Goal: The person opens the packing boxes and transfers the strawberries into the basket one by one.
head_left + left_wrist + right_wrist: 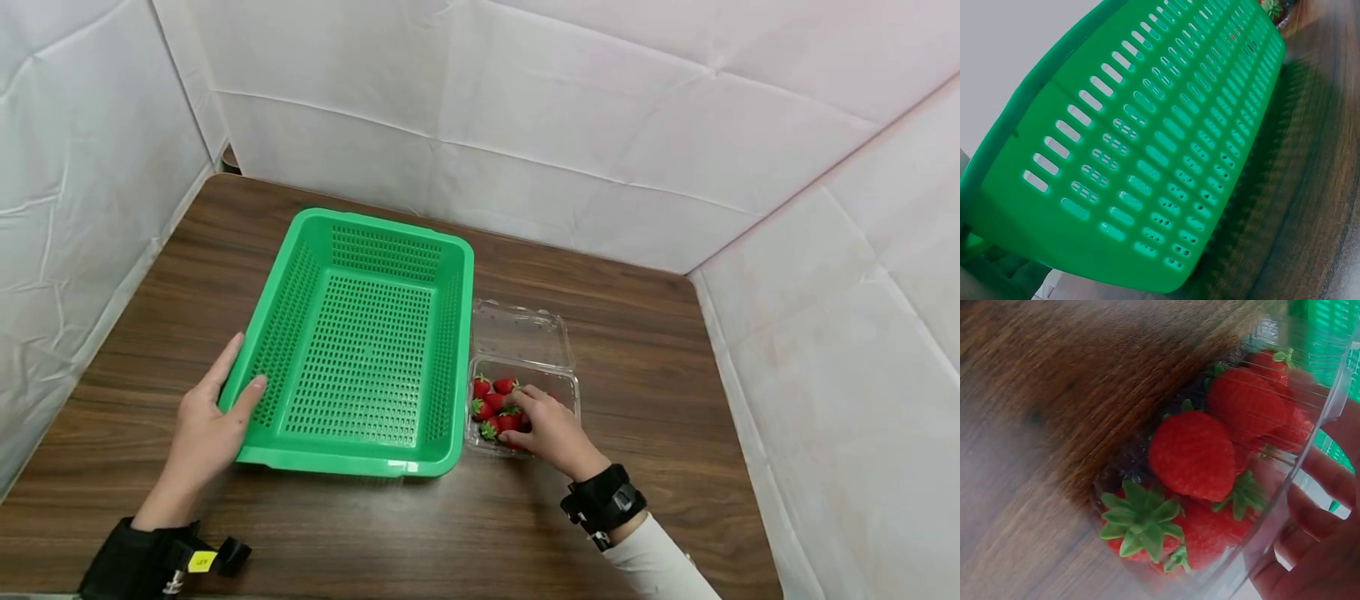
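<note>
A green plastic basket (360, 460) with slotted walls lies at a slant on the brown table. My left hand (206, 421) grips its near-left rim, thumb over the inside and the other fingers along the outer wall. Beside the basket's right wall stands a clear plastic box (576, 392) of red strawberries (1194, 453) with green leaves. My right hand (547, 425) reaches into this box from the right, thumb and fingers bent around the strawberries there. I cannot tell whether it pinches one. Its thumb also shows through the clear wall in the right wrist view.
The box's clear lid (521, 333) is folded back flat behind it. White sheeting (525, 100) walls in the table (645, 350) at the back and both sides. Nothing lies inside the basket's slotted floor (360, 350).
</note>
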`<move>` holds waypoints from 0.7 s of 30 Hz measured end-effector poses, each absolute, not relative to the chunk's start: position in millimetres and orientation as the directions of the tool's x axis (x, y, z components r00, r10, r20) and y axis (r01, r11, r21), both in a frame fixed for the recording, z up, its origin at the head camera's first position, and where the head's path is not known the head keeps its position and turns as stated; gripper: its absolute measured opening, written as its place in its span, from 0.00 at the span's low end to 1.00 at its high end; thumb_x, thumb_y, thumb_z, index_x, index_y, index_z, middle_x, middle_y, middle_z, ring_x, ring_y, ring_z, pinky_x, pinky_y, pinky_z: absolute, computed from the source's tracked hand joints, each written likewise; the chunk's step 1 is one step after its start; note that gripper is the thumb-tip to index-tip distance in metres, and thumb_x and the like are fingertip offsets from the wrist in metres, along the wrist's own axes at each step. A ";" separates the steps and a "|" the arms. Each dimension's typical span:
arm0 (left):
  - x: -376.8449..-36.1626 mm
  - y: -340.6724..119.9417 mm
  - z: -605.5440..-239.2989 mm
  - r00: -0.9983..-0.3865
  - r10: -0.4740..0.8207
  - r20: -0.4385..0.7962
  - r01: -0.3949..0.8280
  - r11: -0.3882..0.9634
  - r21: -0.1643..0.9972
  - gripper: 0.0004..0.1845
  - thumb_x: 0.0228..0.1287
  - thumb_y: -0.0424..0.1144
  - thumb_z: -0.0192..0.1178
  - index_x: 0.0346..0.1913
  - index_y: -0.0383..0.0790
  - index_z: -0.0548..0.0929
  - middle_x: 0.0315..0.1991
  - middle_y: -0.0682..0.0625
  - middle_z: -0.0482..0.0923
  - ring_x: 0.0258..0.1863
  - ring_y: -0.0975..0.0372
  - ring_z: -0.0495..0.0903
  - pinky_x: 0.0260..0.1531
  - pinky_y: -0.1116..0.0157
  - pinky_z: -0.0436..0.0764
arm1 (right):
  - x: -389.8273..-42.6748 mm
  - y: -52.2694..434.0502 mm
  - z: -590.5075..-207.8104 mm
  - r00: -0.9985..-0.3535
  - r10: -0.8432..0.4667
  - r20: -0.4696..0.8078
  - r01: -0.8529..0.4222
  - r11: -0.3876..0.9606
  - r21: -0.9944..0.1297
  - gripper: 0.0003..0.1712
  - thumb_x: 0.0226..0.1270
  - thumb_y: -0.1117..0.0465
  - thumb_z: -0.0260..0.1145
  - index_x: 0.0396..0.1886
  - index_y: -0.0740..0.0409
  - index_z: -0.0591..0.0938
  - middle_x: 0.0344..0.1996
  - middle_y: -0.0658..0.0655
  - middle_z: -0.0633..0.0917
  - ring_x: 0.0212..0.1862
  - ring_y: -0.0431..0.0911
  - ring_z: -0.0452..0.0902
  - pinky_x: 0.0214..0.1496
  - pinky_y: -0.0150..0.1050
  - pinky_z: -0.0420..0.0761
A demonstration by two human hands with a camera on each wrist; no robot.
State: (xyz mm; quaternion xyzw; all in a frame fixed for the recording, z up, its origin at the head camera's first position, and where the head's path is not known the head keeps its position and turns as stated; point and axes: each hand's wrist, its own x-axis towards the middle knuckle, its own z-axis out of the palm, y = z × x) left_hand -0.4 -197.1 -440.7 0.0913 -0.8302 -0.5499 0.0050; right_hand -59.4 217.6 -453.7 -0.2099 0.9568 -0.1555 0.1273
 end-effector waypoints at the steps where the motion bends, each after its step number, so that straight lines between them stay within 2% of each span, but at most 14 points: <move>1: -0.2 -197.1 -441.2 -0.983 -0.157 -0.092 -0.146 0.377 0.915 0.34 0.75 0.49 0.48 0.77 0.62 0.44 0.77 0.40 0.47 0.74 0.39 0.49 0.63 0.35 0.56 | -59.1 217.2 -454.0 -0.880 -0.439 -0.179 -0.359 0.863 -0.355 0.21 0.57 0.52 0.74 0.49 0.53 0.82 0.45 0.52 0.81 0.32 0.40 0.72 0.34 0.34 0.73; 6: 1.7 -197.4 -443.1 -0.981 -0.166 -0.103 -0.160 0.377 0.912 0.35 0.75 0.48 0.49 0.77 0.62 0.45 0.77 0.41 0.46 0.74 0.40 0.48 0.64 0.35 0.54 | -57.5 215.8 -455.7 -0.879 -0.446 -0.169 -0.358 0.850 -0.387 0.18 0.57 0.56 0.74 0.47 0.55 0.83 0.43 0.53 0.81 0.33 0.44 0.75 0.35 0.34 0.74; 14: 0.2 -196.6 -443.6 -0.979 -0.180 -0.092 -0.158 0.401 0.903 0.35 0.74 0.48 0.49 0.76 0.63 0.45 0.76 0.38 0.48 0.73 0.37 0.52 0.62 0.33 0.57 | -54.8 213.1 -453.8 -0.884 -0.447 -0.137 -0.365 0.843 -0.396 0.16 0.56 0.62 0.74 0.46 0.56 0.83 0.45 0.53 0.82 0.42 0.42 0.79 0.42 0.38 0.80; 17: -1.4 -196.4 -443.0 -0.980 -0.183 -0.081 -0.151 0.409 0.900 0.35 0.74 0.47 0.50 0.76 0.63 0.46 0.76 0.37 0.50 0.72 0.37 0.53 0.61 0.34 0.59 | -55.7 213.2 -451.0 -0.881 -0.459 -0.113 -0.382 0.832 -0.402 0.16 0.56 0.66 0.72 0.45 0.56 0.83 0.43 0.53 0.82 0.37 0.41 0.78 0.37 0.35 0.77; 21: -0.8 -196.5 -442.5 -0.978 -0.184 -0.096 -0.166 0.413 0.896 0.35 0.74 0.48 0.50 0.76 0.64 0.46 0.75 0.36 0.50 0.71 0.36 0.54 0.60 0.33 0.59 | -59.2 213.9 -442.2 -0.878 -0.468 -0.097 -0.390 0.819 -0.421 0.16 0.56 0.69 0.69 0.46 0.56 0.82 0.42 0.53 0.82 0.32 0.42 0.71 0.31 0.31 0.70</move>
